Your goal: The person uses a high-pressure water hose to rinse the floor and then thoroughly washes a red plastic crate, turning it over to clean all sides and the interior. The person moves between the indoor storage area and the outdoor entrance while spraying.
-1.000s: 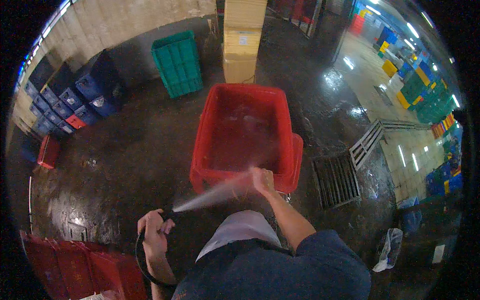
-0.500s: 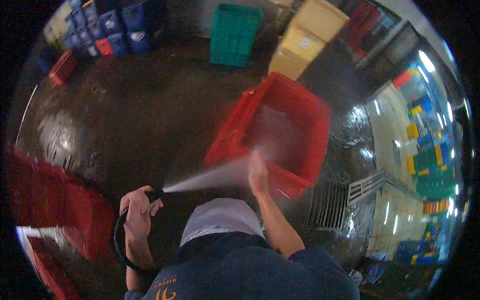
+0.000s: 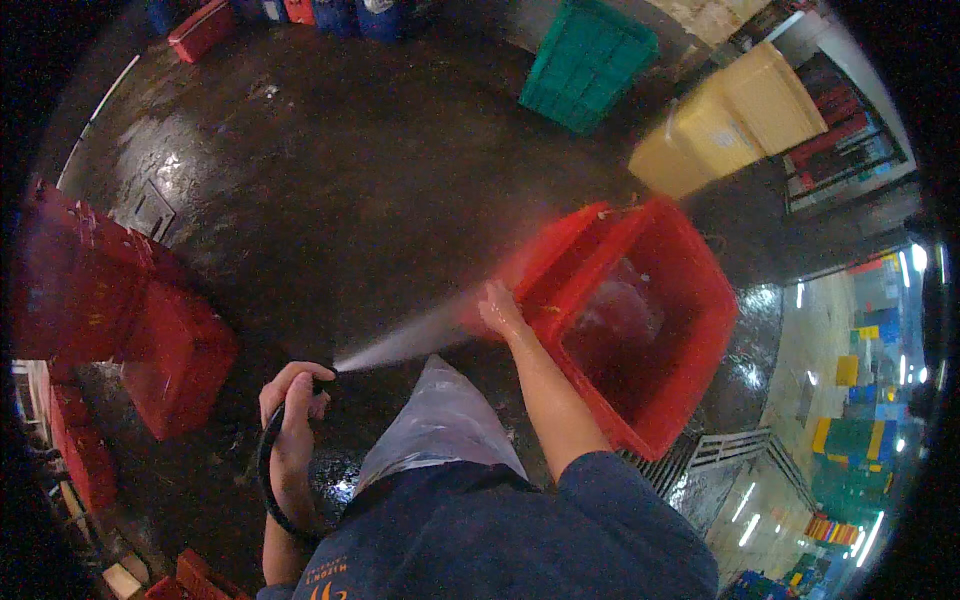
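Observation:
My left hand (image 3: 294, 392) is closed around the nozzle end of a black hose (image 3: 265, 465). A white fan of water (image 3: 400, 342) shoots from it toward the red plastic crate (image 3: 700, 400), striking its left outer side. There my right hand (image 3: 500, 310) is wet, its fingers curled at the crate's lower left edge; spray partly hides the fingertips. The crate tilts with its opening toward me, and some foamy water (image 3: 625, 305) shows inside. A whitish plastic apron (image 3: 440, 420) hangs over my front.
Red crates (image 3: 180, 360) stand at left. A green crate (image 3: 590, 65) and yellowish tubs (image 3: 725, 125) stand at the back right. The dark floor (image 3: 350, 180) is wet. A metal grating (image 3: 715, 455) lies at right; blue drums (image 3: 385, 15) line the back.
The view has swung left, so things sit farther right. The red crate has turned, and my right hand has gone from its near corner to its left side. The water still sprays.

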The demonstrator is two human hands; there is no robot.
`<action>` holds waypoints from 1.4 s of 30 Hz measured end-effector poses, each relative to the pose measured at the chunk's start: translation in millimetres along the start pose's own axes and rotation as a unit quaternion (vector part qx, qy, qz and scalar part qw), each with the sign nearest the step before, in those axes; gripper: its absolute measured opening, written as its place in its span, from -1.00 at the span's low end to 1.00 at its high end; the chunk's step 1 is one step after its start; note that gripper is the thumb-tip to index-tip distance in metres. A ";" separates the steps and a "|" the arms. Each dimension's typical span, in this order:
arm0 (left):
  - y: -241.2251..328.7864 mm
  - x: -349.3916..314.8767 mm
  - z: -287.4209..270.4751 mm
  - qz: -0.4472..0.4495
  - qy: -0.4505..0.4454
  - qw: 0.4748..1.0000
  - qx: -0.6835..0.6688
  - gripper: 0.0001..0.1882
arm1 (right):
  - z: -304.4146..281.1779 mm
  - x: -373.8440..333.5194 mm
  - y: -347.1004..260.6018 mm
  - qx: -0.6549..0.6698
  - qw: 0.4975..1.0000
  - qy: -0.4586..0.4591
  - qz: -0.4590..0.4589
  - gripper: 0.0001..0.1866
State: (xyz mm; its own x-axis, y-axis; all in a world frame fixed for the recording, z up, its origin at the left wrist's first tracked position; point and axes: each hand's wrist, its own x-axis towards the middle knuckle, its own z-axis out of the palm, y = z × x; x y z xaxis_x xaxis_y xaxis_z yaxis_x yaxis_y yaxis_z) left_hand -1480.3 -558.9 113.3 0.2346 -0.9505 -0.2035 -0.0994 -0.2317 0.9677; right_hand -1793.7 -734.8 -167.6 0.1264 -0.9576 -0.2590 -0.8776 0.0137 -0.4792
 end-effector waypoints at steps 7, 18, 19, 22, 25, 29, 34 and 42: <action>27.5 103.9 11.1 0.022 0.006 0.992 -0.124 -0.70 | 22.7 -3.0 -0.5 -0.230 0.945 -0.179 0.149 -0.53; 59.4 189.5 -2.4 0.016 -0.141 0.989 -0.031 -0.68 | 18.1 17.0 32.3 -0.173 0.959 -0.194 0.115 -0.64; 61.2 192.0 -5.7 0.020 -0.155 0.988 0.005 -0.68 | 15.0 20.8 39.2 -0.181 0.955 -0.203 0.114 -0.64; 66.7 206.5 -17.9 -0.019 -0.205 0.978 0.005 -0.72 | 9.9 25.6 55.8 -0.105 0.964 -0.212 0.124 -0.64; 63.2 224.0 -18.0 -0.019 -0.188 0.980 -0.063 -0.73 | 11.9 16.8 57.6 -0.100 0.969 -0.180 0.139 -0.65; 50.1 247.7 -2.4 0.020 -0.100 0.991 -0.084 -0.68 | 15.5 -11.3 30.3 -0.189 0.959 -0.179 0.113 -0.57; 45.2 266.7 -15.3 0.009 -0.196 0.976 0.096 -0.69 | 21.2 -35.5 -1.8 -0.291 0.914 -0.271 0.078 -0.48; 42.3 265.9 -56.9 0.071 -0.276 0.954 0.092 -0.65 | 100.5 -5.0 56.8 -0.125 0.960 -0.185 0.167 -0.55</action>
State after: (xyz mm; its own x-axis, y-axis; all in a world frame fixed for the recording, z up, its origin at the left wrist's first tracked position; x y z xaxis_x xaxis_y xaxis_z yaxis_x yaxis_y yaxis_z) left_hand -1367.1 -809.7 108.6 -0.3330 -0.9277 -0.1687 -0.2721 -0.0767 0.9592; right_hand -1797.7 -700.3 -277.8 -0.0666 -0.7426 -0.6664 -0.9753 0.1894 -0.1135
